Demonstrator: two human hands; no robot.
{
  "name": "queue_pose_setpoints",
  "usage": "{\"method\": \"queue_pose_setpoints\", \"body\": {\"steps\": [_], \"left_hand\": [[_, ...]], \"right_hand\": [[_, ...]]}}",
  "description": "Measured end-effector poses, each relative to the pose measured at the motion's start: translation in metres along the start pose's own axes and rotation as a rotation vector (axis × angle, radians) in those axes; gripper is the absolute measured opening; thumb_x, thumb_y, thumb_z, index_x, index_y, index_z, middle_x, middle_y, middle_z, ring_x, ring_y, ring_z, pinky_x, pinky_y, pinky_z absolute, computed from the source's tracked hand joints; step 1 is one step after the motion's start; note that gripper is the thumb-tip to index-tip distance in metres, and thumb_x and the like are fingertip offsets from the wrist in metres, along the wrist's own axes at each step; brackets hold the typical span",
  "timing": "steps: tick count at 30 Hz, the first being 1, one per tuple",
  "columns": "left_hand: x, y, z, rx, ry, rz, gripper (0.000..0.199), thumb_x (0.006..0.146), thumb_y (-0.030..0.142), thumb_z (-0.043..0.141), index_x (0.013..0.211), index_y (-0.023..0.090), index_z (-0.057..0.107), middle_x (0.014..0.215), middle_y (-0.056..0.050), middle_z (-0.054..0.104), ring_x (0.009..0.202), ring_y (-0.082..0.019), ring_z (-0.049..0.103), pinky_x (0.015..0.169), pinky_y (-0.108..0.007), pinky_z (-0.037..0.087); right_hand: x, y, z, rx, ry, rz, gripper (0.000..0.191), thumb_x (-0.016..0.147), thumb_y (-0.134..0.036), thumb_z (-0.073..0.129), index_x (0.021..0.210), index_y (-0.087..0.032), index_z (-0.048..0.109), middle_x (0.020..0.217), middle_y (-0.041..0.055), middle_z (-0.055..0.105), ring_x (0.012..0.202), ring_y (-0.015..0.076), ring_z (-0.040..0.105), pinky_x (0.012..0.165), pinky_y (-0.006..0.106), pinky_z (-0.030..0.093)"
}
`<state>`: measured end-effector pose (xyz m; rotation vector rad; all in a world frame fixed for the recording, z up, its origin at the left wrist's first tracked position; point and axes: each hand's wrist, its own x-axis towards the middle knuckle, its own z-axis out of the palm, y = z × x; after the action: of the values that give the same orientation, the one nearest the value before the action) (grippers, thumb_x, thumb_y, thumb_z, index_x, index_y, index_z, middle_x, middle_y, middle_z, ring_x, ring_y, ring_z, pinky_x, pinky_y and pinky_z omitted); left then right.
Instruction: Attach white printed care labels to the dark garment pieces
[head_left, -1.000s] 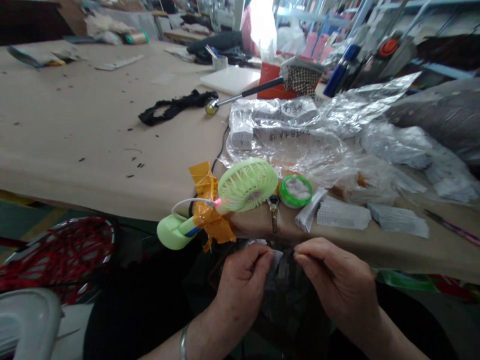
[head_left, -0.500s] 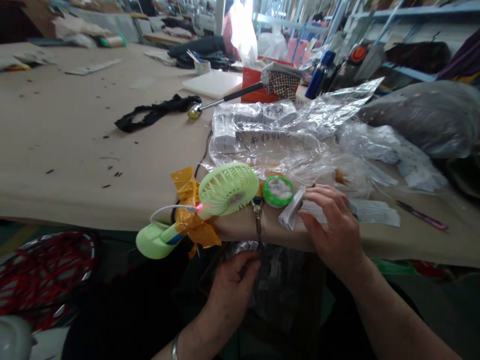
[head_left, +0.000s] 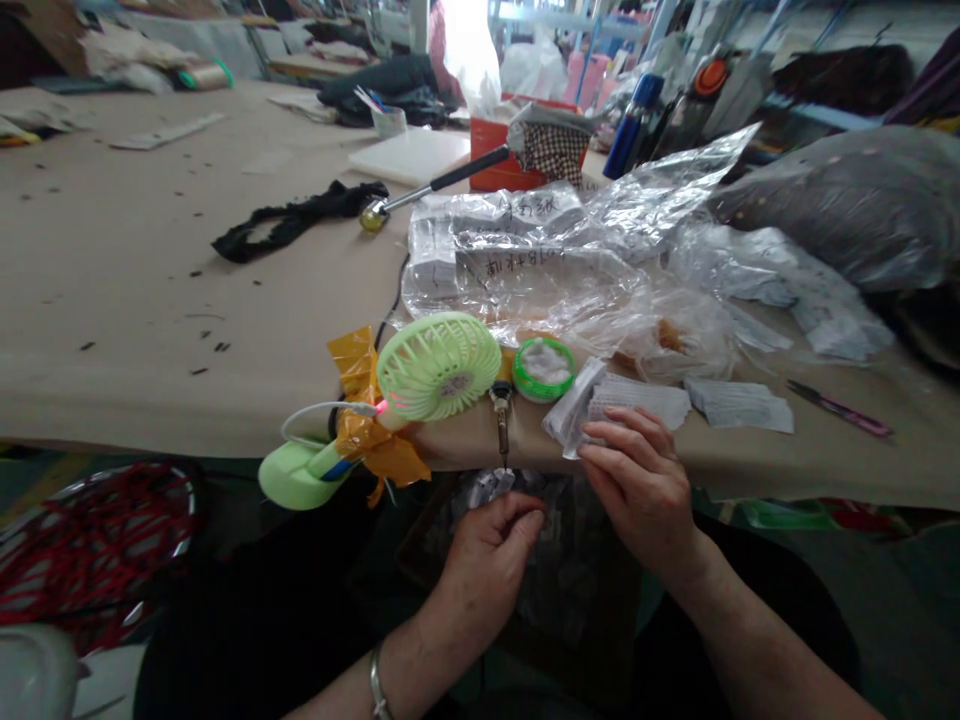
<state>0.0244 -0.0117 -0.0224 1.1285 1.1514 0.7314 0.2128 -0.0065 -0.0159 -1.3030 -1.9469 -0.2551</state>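
Observation:
My left hand point(head_left: 491, 560) is below the table edge, thumb and forefinger pinched together; whatever lies between them is too small to make out. Just above it, a thin metal tool like a soldering iron point(head_left: 503, 425) points tip-down over the edge. My right hand point(head_left: 637, 490) rests its outstretched fingers at the near side of a stack of printed white labels point(head_left: 637, 398). Beside that stack leans a folded bundle of labels point(head_left: 574, 408). A round green tub point(head_left: 544, 370) with white fluffy filling stands behind the bundle.
A light green fan point(head_left: 439, 368) is taped at the table edge. Another label stack point(head_left: 739, 404) and a pink-handled cutter point(head_left: 840, 408) lie right. Clear plastic bags point(head_left: 525, 270) spread behind. Beneath the edge is a container of whitish scraps point(head_left: 555, 570).
My right hand has let the folded label bundle down and moved lower, beside the label stack. My left hand has shifted slightly right, away from the iron's tip. The view has shifted slightly.

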Motion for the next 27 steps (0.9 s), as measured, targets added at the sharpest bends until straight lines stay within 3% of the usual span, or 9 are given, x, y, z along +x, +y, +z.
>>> {"method": "queue_pose_setpoints", "body": {"steps": [4, 8, 12, 16, 21, 27], "left_hand": [[0.004, 0.018, 0.013, -0.462, -0.163, -0.235, 0.019, 0.081, 0.032, 0.062, 0.082, 0.014, 0.068, 0.075, -0.005, 0.069, 0.068, -0.015, 0.062, 0.065, -0.027, 0.048], [0.01, 0.033, 0.028, -0.799, -0.261, -0.285, 0.024, 0.08, 0.035, 0.066, 0.087, 0.012, 0.069, 0.079, -0.005, 0.068, 0.065, -0.011, 0.06, 0.062, -0.022, 0.048], [0.016, 0.035, 0.037, -0.778, -0.181, -0.301, 0.013, 0.075, 0.023, 0.071, 0.08, 0.011, 0.068, 0.07, -0.003, 0.066, 0.056, -0.008, 0.058, 0.052, -0.016, 0.044], [0.017, 0.033, 0.039, -0.601, -0.144, -0.369, 0.014, 0.082, 0.023, 0.062, 0.085, 0.01, 0.065, 0.066, -0.005, 0.068, 0.053, -0.011, 0.06, 0.054, -0.022, 0.05], [0.013, 0.035, 0.038, -0.477, -0.114, -0.412, 0.011, 0.085, 0.02, 0.057, 0.085, 0.011, 0.062, 0.066, -0.006, 0.069, 0.052, -0.01, 0.061, 0.054, -0.021, 0.05], [0.015, 0.035, 0.039, -0.457, -0.123, -0.45, 0.012, 0.083, 0.018, 0.059, 0.088, 0.009, 0.064, 0.069, -0.008, 0.069, 0.054, -0.012, 0.062, 0.053, -0.023, 0.05]], "right_hand": [[-0.007, -0.008, -0.01, 0.148, -0.004, -0.023, 0.015, 0.083, -0.011, 0.06, 0.089, -0.023, 0.066, 0.1, 0.0048, 0.069, 0.111, 0.025, 0.056, 0.095, 0.049, 0.047], [-0.021, -0.027, -0.021, 0.225, -0.077, -0.064, 0.015, 0.084, -0.01, 0.057, 0.089, -0.022, 0.066, 0.1, 0.0054, 0.07, 0.112, 0.025, 0.056, 0.095, 0.049, 0.047], [-0.022, -0.025, -0.029, 0.194, -0.107, -0.065, 0.02, 0.086, -0.012, 0.056, 0.1, -0.022, 0.065, 0.1, 0.0055, 0.07, 0.109, 0.0238, 0.058, 0.093, 0.044, 0.05], [-0.008, -0.003, -0.031, -0.086, -0.147, 0.058, 0.032, 0.087, -0.021, 0.056, 0.119, -0.015, 0.059, 0.108, 0.0123, 0.065, 0.109, 0.0288, 0.055, 0.093, 0.047, 0.049], [-0.003, 0.012, -0.027, -0.302, -0.22, 0.086, 0.025, 0.087, -0.023, 0.057, 0.109, -0.013, 0.064, 0.107, 0.0118, 0.066, 0.103, 0.0302, 0.057, 0.091, 0.047, 0.048], [-0.014, 0.019, -0.029, -0.089, -0.066, 0.084, 0.012, 0.087, -0.017, 0.056, 0.089, -0.021, 0.068, 0.093, 0.0049, 0.071, 0.097, 0.0217, 0.063, 0.089, 0.039, 0.049]]}}
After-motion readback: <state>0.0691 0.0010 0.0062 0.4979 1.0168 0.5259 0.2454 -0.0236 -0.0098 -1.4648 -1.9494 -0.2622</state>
